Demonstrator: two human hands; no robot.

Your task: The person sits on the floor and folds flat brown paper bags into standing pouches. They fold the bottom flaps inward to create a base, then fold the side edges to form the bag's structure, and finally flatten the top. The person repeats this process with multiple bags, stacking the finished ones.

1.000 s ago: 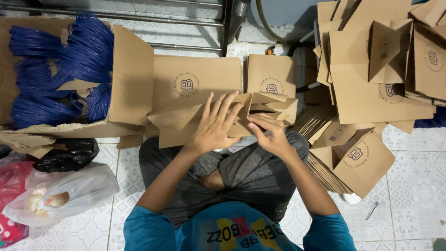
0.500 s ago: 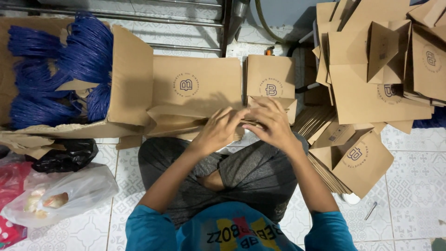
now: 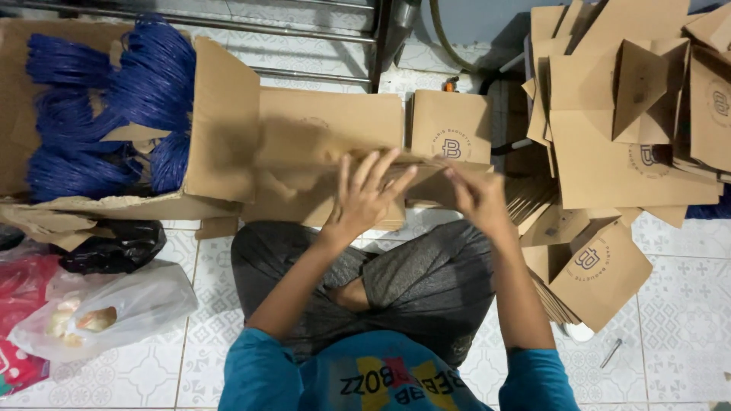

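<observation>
I sit cross-legged on a tiled floor with a flat brown paper bag (image 3: 304, 164) held across my knees; it is blurred by motion. My left hand (image 3: 365, 198) lies over the bag's middle, fingers spread on top and thumb hidden beneath. Just to its right, my right hand (image 3: 476, 199) pinches the bag's right end. Behind the bag, another brown paper bag with a round logo (image 3: 451, 125) stands upright.
A cardboard box (image 3: 225, 122) at the left holds bundles of blue cord (image 3: 114, 99). Folded brown bags are heaped at the right (image 3: 624, 144), with flat ones (image 3: 598, 266) by my right knee. Black (image 3: 114, 247), clear (image 3: 99, 312) and red (image 3: 19, 304) plastic bags lie at the left.
Both hands have come up from pressing folds on the bag. The bag has swung out flatter and wider to the left, and my hands have spread a little apart.
</observation>
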